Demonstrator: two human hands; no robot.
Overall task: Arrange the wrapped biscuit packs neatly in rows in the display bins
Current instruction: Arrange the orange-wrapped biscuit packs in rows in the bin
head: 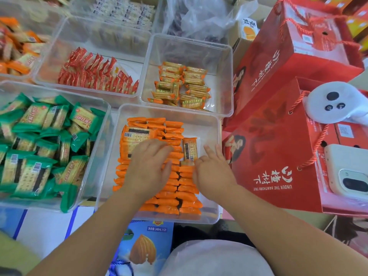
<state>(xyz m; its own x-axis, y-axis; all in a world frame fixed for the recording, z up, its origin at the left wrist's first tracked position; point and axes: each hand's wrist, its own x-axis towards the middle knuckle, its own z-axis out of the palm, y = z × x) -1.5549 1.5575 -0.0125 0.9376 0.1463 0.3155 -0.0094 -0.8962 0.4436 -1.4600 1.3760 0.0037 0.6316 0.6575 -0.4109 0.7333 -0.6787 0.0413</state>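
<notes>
Orange biscuit packs [179,188]: stand on edge in tight rows across the left and middle of the near centre bin, from near wall to far wall.
Display bin [207,128]: clear plastic, with bare floor only along its right side.
Loose pack [190,149]: lies face up at the far end of the shorter right-hand row, not yet stood on edge.
Large pack [137,140]: lies flat over the far-left rows, partly under the left fingers.
Risk: rows toppling rightward into the bare strip on easing the press too soon; Loose pack wedging crooked on being pushed in face up, which would break the line.
Left hand [148,166]: spread flat, fingers straight, palm down on the row tops, holding nothing; packs directly beneath and to its right.
Right hand [211,172]: just right of the Loose pack, two fingers stretched toward the far wall, thumb side touching the pack's near end; cannot tell whether pinching or merely nudging.
Stage: likely near done, right-hand row unfinished.
Surroundings: green packs [39,146] heaped loose in the left bin; red packs [95,74] and small golden packs [183,86] in far bins; red gift bags [278,166] on the right, white controller [334,102] on top.
</notes>
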